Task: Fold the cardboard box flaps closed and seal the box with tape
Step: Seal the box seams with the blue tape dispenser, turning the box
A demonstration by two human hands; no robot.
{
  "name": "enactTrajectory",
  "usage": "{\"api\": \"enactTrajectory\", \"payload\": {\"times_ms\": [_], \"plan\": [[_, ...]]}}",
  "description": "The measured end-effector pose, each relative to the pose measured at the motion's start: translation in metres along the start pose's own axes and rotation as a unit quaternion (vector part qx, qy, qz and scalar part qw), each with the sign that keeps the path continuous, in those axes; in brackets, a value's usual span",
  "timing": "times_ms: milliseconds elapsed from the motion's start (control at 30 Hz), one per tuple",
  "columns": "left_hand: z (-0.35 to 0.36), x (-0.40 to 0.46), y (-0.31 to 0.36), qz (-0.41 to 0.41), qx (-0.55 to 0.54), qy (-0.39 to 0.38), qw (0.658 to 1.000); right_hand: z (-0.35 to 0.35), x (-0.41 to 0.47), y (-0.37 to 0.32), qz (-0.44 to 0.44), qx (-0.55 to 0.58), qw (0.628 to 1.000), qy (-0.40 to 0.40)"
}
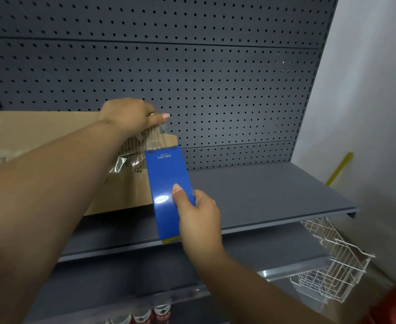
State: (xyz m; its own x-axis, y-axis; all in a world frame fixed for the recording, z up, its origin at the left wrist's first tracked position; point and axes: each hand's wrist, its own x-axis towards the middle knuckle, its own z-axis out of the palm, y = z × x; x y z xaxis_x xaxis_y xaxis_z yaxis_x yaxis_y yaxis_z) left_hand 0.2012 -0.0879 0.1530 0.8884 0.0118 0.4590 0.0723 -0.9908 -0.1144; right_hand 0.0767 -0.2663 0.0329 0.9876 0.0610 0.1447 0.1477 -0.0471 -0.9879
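The right hand (198, 216) has its grip clamped on a blue tape dispenser (169, 190), thumb flat on its face, wrist low. The left hand (131, 115), arm stretched forward, pinches clear tape (153, 136) against the top corner of the cardboard box (40, 129). The box stands on the grey shelf (262, 190), against the pegboard (192, 66).

Both forearms are seen bare, with no sleeves in view. A ring (153, 113) is worn on a finger of the left hand (131, 115). Pale polished nails are shown on the right hand (198, 215).
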Motion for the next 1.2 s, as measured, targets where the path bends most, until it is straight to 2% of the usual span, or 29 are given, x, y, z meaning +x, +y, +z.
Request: {"api": "enactTrajectory", "payload": {"times_ms": [233, 400, 667, 833, 1000, 1100, 1200], "plan": [[0.002, -0.001, 0.002, -0.014, 0.002, 0.002, 1.0, -0.003, -0.01, 0.009, 0.029, 0.028, 0.999, -0.007], [0.005, -0.011, 0.003, 0.012, -0.042, 0.108, 0.993, 0.002, -0.004, 0.008, 0.045, 0.022, 0.999, -0.014], [0.0, -0.029, -0.011, 0.079, -0.12, 0.151, 0.978, 0.009, -0.003, 0.008, 0.059, 0.001, 0.998, -0.025], [0.0, -0.039, -0.02, 0.135, -0.081, 0.155, 0.975, 0.01, -0.005, 0.008, 0.077, -0.007, 0.996, -0.036], [-0.001, -0.048, -0.019, 0.224, 0.05, 0.164, 0.959, 0.01, -0.009, 0.011, 0.085, 0.002, 0.996, -0.041], [0.004, -0.056, -0.023, 0.203, 0.072, 0.159, 0.964, 0.009, -0.01, 0.008, 0.078, 0.007, 0.996, -0.04], [0.012, -0.067, -0.029, 0.158, 0.058, 0.12, 0.978, 0.01, -0.012, 0.005, 0.069, 0.006, 0.997, -0.044]]}}
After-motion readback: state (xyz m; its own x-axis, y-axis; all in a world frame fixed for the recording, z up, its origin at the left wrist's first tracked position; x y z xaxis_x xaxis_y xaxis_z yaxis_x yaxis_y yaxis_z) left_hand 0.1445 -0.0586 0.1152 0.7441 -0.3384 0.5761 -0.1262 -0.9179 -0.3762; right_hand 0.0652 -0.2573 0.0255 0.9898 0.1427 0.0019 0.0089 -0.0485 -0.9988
